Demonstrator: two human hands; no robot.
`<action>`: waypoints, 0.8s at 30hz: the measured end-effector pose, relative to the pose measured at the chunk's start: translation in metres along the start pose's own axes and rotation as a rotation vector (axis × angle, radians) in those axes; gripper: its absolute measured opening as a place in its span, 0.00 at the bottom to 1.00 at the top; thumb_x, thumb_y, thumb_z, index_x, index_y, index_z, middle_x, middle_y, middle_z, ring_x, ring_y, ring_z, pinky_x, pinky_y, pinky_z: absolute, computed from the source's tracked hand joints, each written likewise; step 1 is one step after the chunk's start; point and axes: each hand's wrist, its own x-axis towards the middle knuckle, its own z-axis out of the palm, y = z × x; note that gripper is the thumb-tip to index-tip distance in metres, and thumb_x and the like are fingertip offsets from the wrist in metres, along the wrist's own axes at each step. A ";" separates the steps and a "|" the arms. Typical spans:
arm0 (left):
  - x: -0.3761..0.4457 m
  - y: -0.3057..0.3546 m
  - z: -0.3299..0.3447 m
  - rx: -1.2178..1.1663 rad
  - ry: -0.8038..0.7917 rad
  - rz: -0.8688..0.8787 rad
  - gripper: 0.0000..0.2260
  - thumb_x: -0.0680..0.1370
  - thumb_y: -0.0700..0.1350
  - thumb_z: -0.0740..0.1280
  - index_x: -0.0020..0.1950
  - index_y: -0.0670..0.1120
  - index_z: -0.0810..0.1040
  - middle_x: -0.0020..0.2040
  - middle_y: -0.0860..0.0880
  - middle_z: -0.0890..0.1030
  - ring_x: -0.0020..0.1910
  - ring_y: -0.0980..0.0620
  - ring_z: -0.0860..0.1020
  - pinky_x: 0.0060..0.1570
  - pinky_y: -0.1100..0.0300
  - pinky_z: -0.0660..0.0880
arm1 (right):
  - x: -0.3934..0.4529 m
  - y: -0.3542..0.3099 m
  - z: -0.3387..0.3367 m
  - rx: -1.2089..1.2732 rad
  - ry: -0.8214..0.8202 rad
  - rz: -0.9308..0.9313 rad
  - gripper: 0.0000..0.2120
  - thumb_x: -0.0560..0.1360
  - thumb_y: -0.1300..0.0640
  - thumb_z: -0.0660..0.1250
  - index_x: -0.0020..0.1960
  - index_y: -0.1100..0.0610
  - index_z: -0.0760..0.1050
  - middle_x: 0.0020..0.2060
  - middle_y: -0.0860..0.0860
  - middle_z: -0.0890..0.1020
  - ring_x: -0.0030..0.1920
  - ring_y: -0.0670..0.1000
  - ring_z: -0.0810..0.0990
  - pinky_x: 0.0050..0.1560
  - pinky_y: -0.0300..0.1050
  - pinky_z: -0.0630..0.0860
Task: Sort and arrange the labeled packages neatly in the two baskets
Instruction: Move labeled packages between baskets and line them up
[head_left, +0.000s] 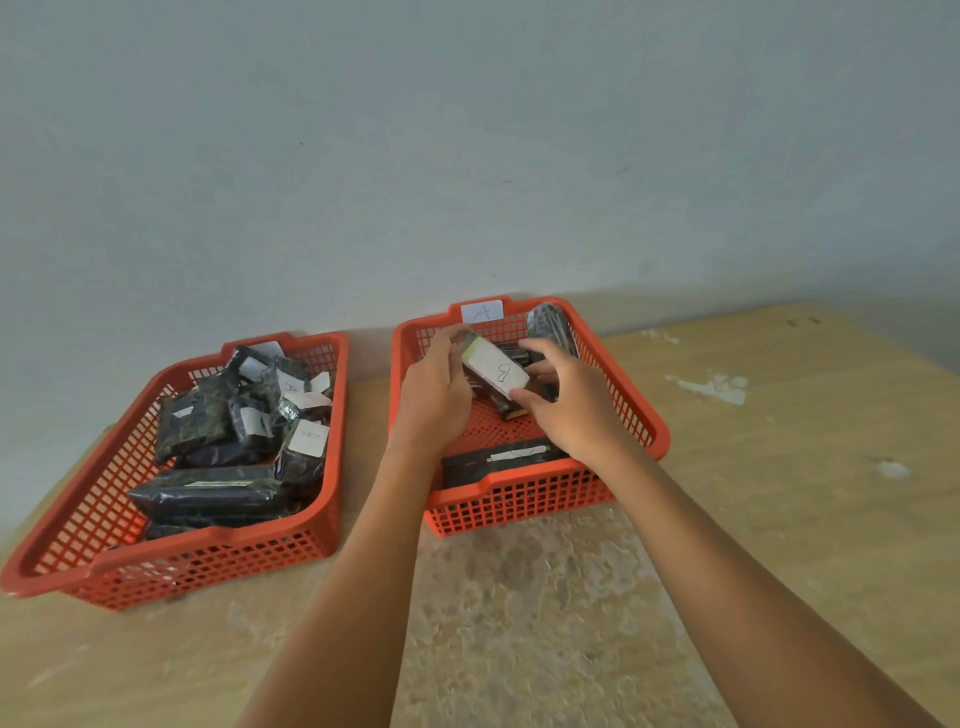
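Note:
Two orange mesh baskets stand side by side on the table. The left basket (78, 551) is heaped with several dark wrapped packages (208, 493) bearing white labels. The right basket (524, 506) carries a white "A" tag (482, 312) on its far rim and holds a few dark packages (498, 460). Over the right basket, my left hand (434, 395) and my right hand (569, 400) both grip one package (496, 371) whose white label reads "B". It is lifted and tilted above the others.
The baskets sit on a worn wooden table (519, 597) with patchy, flaking surface. A plain pale wall (467, 156) rises right behind the baskets. Bare tabletop lies to the right of the right basket and in front of both.

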 end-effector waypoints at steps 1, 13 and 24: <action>0.000 0.001 0.000 -0.014 -0.006 0.010 0.15 0.87 0.47 0.53 0.70 0.54 0.73 0.36 0.55 0.80 0.32 0.60 0.78 0.31 0.61 0.71 | 0.000 0.000 0.000 -0.003 -0.006 -0.005 0.27 0.74 0.57 0.75 0.71 0.50 0.72 0.58 0.50 0.83 0.55 0.46 0.81 0.45 0.30 0.72; -0.003 0.000 0.010 0.278 -0.229 0.034 0.19 0.85 0.43 0.59 0.75 0.53 0.64 0.49 0.51 0.79 0.43 0.52 0.79 0.43 0.55 0.76 | -0.005 0.005 -0.004 -0.299 0.009 0.233 0.19 0.77 0.72 0.63 0.65 0.59 0.78 0.53 0.54 0.84 0.52 0.55 0.83 0.55 0.50 0.80; -0.001 -0.002 0.009 0.383 -0.281 0.043 0.15 0.84 0.42 0.59 0.66 0.59 0.70 0.43 0.52 0.78 0.35 0.56 0.74 0.33 0.59 0.67 | -0.003 0.006 -0.001 -0.180 0.062 0.169 0.18 0.75 0.73 0.66 0.61 0.59 0.82 0.54 0.54 0.85 0.53 0.52 0.84 0.57 0.47 0.80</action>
